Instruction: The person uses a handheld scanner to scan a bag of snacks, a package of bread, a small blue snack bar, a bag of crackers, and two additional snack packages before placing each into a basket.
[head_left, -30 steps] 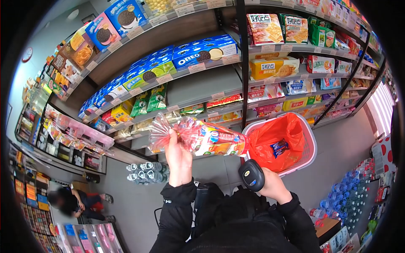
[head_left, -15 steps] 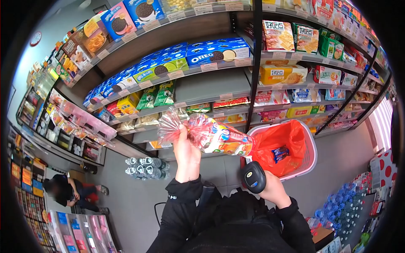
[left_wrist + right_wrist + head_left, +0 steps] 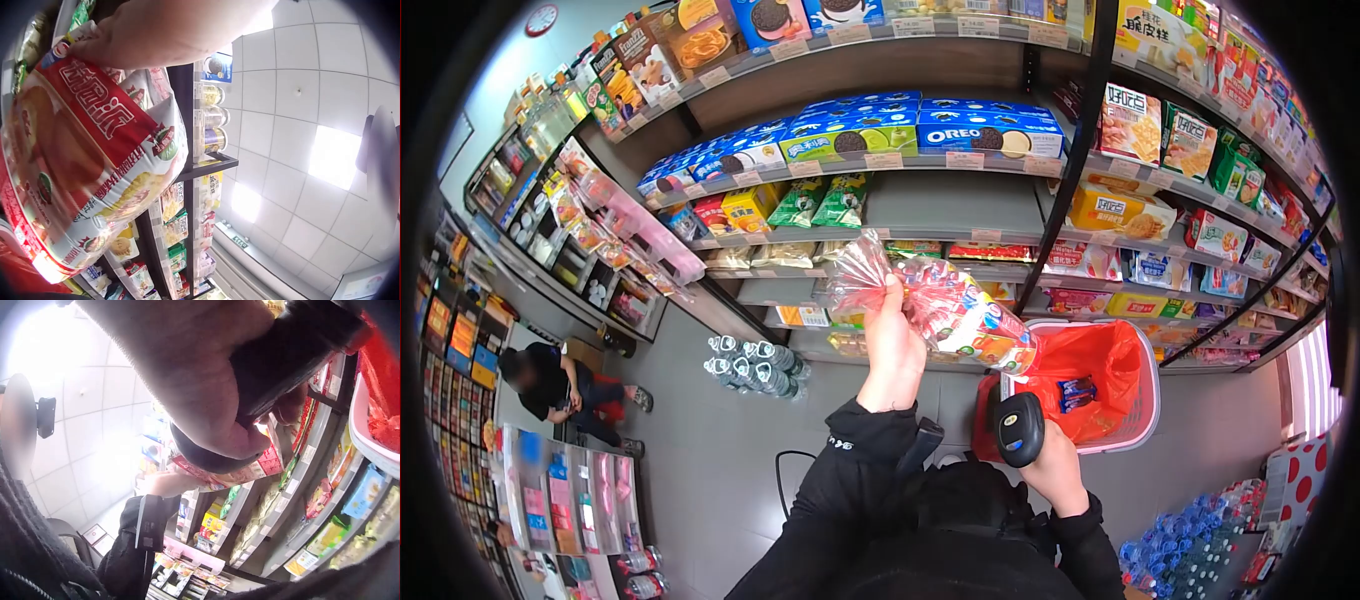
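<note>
My left hand (image 3: 894, 345) grips the gathered clear neck of a large printed bread bag (image 3: 983, 322). The bag slants down to the right, and its red, white and blue print fills much of the left wrist view. In my right hand (image 3: 1058, 473) is a black handheld barcode scanner (image 3: 1020, 432), its head just below the bag's lower end; the right wrist view shows the fingers wrapped round its dark handle. Beside the bag's lower end stands a white-rimmed shopping basket (image 3: 1152, 405) lined with a red plastic bag (image 3: 1105, 355). Small blue packets (image 3: 1077, 393) lie inside.
Shelves of biscuits, with blue Oreo boxes (image 3: 990, 140) among them, run across the front. Shrink-wrapped water bottles (image 3: 755, 368) stand on the floor at left, and many more bottles (image 3: 1185, 545) at lower right. A person (image 3: 550, 385) sits at far left.
The head view has turned, so shelves, basket and both hands sit farther right and lower in it. The bread bag slants more steeply; both hands keep their holds.
</note>
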`<state>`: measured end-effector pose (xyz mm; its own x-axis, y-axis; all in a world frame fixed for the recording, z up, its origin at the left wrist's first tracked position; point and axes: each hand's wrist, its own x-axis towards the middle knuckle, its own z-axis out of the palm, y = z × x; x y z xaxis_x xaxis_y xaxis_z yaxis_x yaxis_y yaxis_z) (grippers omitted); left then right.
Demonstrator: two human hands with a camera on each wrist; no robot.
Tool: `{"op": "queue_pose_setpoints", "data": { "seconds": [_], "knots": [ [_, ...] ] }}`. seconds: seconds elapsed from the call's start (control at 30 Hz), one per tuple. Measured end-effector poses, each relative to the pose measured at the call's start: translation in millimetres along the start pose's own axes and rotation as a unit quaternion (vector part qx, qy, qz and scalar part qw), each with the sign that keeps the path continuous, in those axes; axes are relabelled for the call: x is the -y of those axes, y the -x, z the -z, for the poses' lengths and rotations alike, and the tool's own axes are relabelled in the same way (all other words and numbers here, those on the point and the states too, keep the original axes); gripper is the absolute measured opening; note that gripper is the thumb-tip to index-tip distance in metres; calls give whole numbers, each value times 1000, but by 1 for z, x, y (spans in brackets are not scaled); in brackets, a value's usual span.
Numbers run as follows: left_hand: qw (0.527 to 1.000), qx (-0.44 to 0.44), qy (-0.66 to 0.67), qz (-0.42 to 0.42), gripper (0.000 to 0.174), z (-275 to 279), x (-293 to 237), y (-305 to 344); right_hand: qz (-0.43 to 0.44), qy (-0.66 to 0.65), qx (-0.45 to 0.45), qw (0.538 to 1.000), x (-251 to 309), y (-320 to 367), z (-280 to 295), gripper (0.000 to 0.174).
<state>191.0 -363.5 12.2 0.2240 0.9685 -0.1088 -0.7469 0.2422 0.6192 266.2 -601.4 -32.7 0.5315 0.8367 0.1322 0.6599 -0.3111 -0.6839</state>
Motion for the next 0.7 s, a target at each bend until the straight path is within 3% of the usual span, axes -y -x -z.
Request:
{"op": "queue_pose_setpoints", "data": {
  "seconds": [0.13, 0.23, 0.33, 0.37, 0.43, 0.63, 0.7],
  "knots": [
    [1000, 8, 14, 26, 17, -7, -3, 3, 4, -25, -15, 1000, 0, -3, 2, 32],
    [999, 39, 4, 25, 21, -10, -8, 9, -39, -127, 13, 991, -1, -9, 9, 35],
    [997, 69, -42, 17, 27, -16, -14, 15, -74, -297, 42, 951, -4, -14, 19, 47],
    [994, 83, -68, 13, 28, -16, -16, 16, -74, -298, 34, 951, -8, -15, 16, 47],
    [990, 100, -94, 13, 30, -12, -19, 15, -113, -404, 0, 908, -18, -19, 5, 57],
    [982, 142, -56, 107, 33, -11, -32, -10, -138, -442, 65, 884, -29, -54, -12, 61],
    [981, 147, -50, 116, 32, -14, -37, -23, -178, -565, 84, 801, -30, -66, -18, 62]
  ]
}}
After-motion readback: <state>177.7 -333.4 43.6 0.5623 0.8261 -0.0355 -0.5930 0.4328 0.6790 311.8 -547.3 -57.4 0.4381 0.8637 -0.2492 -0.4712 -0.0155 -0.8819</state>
